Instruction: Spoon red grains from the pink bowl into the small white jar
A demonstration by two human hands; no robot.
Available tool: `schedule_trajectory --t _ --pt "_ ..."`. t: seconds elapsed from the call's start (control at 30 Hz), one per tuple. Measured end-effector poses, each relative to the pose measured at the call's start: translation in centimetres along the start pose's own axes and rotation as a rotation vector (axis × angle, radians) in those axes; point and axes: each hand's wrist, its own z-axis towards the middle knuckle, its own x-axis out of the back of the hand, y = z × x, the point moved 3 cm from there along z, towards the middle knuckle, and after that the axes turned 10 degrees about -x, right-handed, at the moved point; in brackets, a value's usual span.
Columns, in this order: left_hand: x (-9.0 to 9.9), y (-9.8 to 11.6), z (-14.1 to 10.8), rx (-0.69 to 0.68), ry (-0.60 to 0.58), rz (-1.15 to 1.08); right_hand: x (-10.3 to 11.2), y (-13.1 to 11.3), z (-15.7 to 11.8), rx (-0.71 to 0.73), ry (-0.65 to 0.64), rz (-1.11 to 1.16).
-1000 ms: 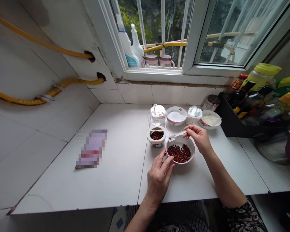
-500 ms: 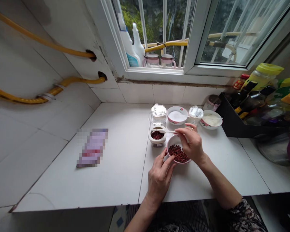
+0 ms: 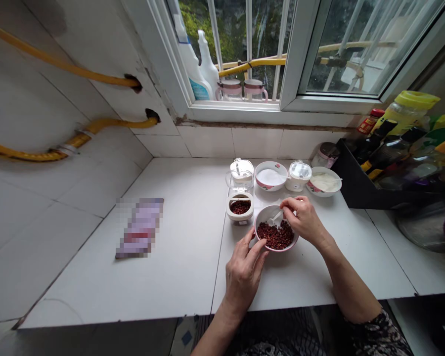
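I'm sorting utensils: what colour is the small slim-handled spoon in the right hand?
The small spoon is white, best seen in the head view.

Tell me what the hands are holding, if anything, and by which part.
The right hand holds the white spoon by its handle; the left hand holds the bowl at its rim, on the near left side.

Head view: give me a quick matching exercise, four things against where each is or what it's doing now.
1. white spoon
2. left hand
3. open jar
4. black box

A. left of the bowl, with dark red grains inside
B. at the counter's right side, with bottles in it
C. held in the right hand, dipping into the bowl
D. gripping the bowl's edge

Pairs: 1-C, 2-D, 3-A, 4-B
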Motion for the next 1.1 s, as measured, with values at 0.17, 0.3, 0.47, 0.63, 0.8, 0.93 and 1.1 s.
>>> schedule_trajectory --t 0.17,0.3,0.47,0.63,0.8,0.93,1.1 --pt "0.0 0.0 -0.1 0.006 0.000 0.001 -0.6 -0.4 0.0 -0.088 -0.072 0.150" --pt "0.1 0.1 0.1 0.013 -0.010 -0.001 0.4 -0.3 0.2 -0.137 -0.047 0.228" --pt "0.1 0.1 0.1 0.002 0.001 0.005 0.9 -0.1 0.4 -0.158 -0.042 0.221" --pt "0.1 0.0 0.0 0.000 0.001 0.002 0.6 -0.2 0.3 -0.147 -0.043 0.164" --pt "0.1 0.0 0.0 0.003 -0.002 0.006 0.5 -0.3 0.3 -0.128 -0.055 0.177" --pt "0.0 0.0 0.0 0.005 0.003 0.002 0.4 -0.2 0.4 -0.141 -0.071 0.241" --pt "0.1 0.1 0.1 0.006 0.000 -0.001 0.4 -0.2 0.3 -0.178 -0.082 0.321"
